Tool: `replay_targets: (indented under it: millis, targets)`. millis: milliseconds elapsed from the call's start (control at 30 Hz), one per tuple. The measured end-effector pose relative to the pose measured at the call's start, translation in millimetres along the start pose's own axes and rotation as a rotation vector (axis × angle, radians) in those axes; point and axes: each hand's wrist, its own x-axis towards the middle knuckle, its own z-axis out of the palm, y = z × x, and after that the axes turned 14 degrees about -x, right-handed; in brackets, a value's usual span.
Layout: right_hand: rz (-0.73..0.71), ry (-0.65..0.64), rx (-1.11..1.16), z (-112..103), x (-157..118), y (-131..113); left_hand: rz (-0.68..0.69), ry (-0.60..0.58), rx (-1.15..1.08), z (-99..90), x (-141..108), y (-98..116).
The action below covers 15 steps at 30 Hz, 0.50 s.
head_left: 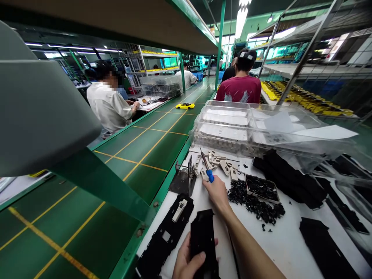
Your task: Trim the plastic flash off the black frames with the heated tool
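Panel of black plastic (202,232) pinched in our left hand (187,261), long side pointing far.
Our right hand (215,195) is by the blue screwdriver (209,175); we cannot tell if it pinches.

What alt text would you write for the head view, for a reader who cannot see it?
A person's right hand holds a blue-handled screwdriver above a white work surface, while the left hand holds a black plastic panel near small black parts.

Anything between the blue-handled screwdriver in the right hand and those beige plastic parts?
Nothing visible does: the blue-handled screwdriver in the right hand reaches straight over the beige plastic parts, with no object between them.
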Motion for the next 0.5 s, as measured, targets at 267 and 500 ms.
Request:
replay_targets:
  millis: [267, 500]
  targets:
    - [0.154, -0.338, 0.585, -72.2, -105.7, 60.0, -0.091, 0.098, -0.26, 82.6, 30.7, 3.8]
    - [0.13, 0.03, 0.479, -75.4, -129.6, 79.8, -0.057, -0.04, -0.226, 116.0, 30.9, -25.6]
